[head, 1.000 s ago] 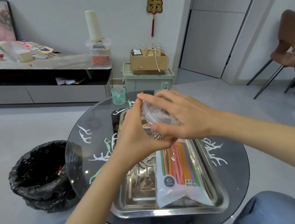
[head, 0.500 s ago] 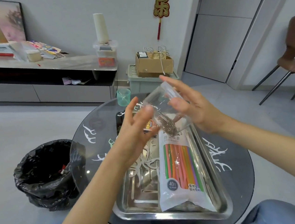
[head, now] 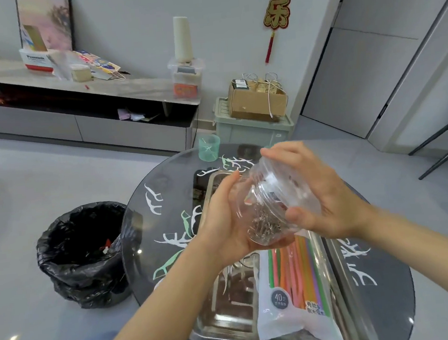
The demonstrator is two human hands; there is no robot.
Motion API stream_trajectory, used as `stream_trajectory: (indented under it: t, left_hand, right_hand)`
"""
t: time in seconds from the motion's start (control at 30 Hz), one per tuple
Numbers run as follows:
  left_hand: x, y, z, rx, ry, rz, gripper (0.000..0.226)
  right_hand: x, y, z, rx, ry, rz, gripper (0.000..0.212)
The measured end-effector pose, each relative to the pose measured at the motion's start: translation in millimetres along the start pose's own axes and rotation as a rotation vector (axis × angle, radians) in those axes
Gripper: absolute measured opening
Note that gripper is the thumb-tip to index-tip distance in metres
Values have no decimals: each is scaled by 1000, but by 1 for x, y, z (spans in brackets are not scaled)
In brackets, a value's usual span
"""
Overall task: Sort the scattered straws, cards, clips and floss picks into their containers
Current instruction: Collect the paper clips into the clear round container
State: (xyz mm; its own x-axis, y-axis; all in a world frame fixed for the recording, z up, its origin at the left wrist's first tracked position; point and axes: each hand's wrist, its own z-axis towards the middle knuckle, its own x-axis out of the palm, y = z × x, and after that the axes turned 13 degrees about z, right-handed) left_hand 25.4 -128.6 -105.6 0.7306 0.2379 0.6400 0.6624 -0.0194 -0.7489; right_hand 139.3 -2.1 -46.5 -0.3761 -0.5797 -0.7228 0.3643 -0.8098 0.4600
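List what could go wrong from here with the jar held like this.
1. The clear jar, tilted over the metal tray, has its opening facing the left hand; the clips may spill if that palm shifts.
2. The right hand grips smooth plastic from the side, so the jar might slip.
3. Spilled clips could scatter among the floss picks on the glass table, or beside the straw bag.

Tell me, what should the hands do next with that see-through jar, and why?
Probably stand the clear plastic jar upright on the round dark glass table. The right hand holds it tilted, with the left hand cupped at its lower end, where the silver metal clips have piled up. White floss picks lie scattered on the table, so both hands are needed.
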Motion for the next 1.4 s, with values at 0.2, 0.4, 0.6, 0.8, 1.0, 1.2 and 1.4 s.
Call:
stream_trajectory:
  t: [0.2, 0.4, 0.6, 0.8, 1.0, 1.2, 1.4]
  left_hand:
    - [-7, -2, 3, 16, -14, -18, 51]
    - [-9, 1, 5, 41, -54, -11, 51]
    - [-5, 5, 9, 118, -122, 15, 56]
    - [-8, 2, 10, 56, -159, 15, 57]
    - [-9, -3, 6, -41, -73, 19, 54]
    - [-1, 3, 14, 206, -294, -57, 64]
    - [-15, -13, 7, 110, -204, -7, 71]
  right_hand:
    - [-2, -8, 0, 29, 60, -41, 72]
    - [6, -11, 5, -6, 105, -57, 70]
    - [25, 3, -4, 192, 26, -124, 71]
    - [16, 13, 6, 225, 146, -308, 80]
    - [16, 2, 12, -15, 226, -261, 62]
    - [54, 8, 25, 553, -80, -22, 62]
    - [32, 8, 26, 333, 157, -80, 58]
